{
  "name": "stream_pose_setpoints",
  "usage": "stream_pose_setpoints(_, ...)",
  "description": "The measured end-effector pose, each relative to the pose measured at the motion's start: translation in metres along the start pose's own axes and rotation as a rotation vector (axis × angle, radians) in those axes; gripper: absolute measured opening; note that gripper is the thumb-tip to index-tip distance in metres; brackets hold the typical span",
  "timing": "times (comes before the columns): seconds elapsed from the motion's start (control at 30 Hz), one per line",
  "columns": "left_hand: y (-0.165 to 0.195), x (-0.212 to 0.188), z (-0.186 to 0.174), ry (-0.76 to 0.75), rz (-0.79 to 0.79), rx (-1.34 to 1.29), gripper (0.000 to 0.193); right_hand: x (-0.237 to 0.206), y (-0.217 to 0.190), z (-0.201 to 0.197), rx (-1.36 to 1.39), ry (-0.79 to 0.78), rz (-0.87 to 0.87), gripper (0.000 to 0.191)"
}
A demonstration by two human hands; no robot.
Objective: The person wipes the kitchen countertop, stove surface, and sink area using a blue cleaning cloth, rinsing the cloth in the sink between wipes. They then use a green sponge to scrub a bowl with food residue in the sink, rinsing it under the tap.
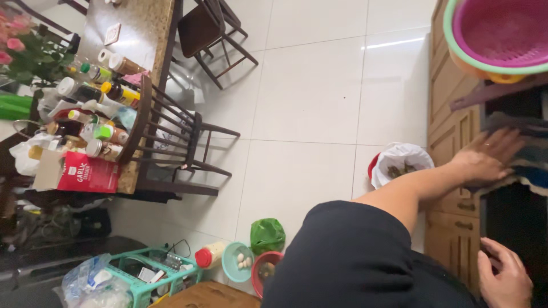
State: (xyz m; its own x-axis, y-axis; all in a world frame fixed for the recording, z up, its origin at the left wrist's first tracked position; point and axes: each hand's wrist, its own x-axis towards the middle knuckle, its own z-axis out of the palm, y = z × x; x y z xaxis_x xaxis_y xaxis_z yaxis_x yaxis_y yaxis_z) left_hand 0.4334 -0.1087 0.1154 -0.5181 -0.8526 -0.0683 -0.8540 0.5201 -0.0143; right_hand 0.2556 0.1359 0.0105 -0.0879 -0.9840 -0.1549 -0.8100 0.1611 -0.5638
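Against the dark striped cloth lies one hand — the other hand partly cropped.

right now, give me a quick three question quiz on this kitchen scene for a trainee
1. True or false: the left hand lies flat on a dark cloth.
2. What colour is the top basin of the nested stack? A pink, B blue, C black.
3. What stands on the floor against the wooden cabinet?
Key: 1 true; 2 A; 3 a bin with a white bag liner.
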Motion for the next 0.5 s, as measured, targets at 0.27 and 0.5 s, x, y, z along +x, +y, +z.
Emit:
stream_pose_setpoints(0.27, 0.038, -0.032, 0.029, 0.143, 0.154, 0.044, 0.064, 0.013, 0.009, 0.022, 0.678, 0.072, 0.015, 0.034)
stream_pose_setpoints(0.5, 0.119, -0.084, 0.037, 0.073, 0.445, -0.574, 0.055, 0.034, 0.089, 0.02, 1.11, -0.195, 0.239, 0.039)
